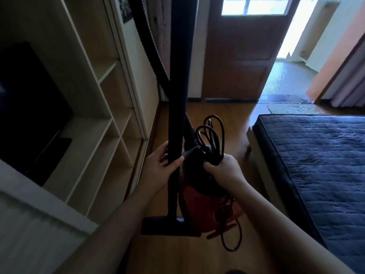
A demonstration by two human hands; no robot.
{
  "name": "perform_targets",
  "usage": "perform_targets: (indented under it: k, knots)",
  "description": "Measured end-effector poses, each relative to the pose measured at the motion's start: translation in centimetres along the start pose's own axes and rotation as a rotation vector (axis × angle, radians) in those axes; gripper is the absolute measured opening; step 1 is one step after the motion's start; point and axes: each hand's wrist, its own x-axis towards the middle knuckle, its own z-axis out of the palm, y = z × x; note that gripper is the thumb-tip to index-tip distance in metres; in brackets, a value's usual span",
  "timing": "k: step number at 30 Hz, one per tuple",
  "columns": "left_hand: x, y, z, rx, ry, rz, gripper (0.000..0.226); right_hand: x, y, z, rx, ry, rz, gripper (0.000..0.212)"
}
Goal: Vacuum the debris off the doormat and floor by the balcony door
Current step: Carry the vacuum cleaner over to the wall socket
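Note:
My left hand (161, 165) grips the black upright vacuum wand (178, 95), whose flat floor nozzle (158, 226) hangs low near the wooden floor. My right hand (223, 169) grips the black carry handle and looped power cord (212, 133) of the red vacuum body (203, 206). A ribbed black hose (152, 40) curves up at the top. The doormat (290, 108) lies far ahead by the open balcony door (239, 56); specks on it are too small to make out.
A cream shelf unit (102, 123) with a dark screen (29, 107) lines the left. A mattress with a blue quilt (320, 165) fills the right. A strip of wooden floor (227, 113) runs between them toward the doorway. A loose cord loop (231, 242) dangles below the vacuum.

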Motion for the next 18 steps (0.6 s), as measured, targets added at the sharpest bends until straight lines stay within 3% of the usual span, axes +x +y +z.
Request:
perform_targets:
  k: [12,18]
  knots:
    - [21.5,0.8,3.9,0.014,-0.171,0.091,0.049,19.1,-3.7,-5.2,0.116,0.131,0.004,0.016]
    - [33.3,2.7,8.0,0.051,-0.160,0.115,0.052,30.2,-4.0,-10.6,0.102,0.141,-0.026,0.010]
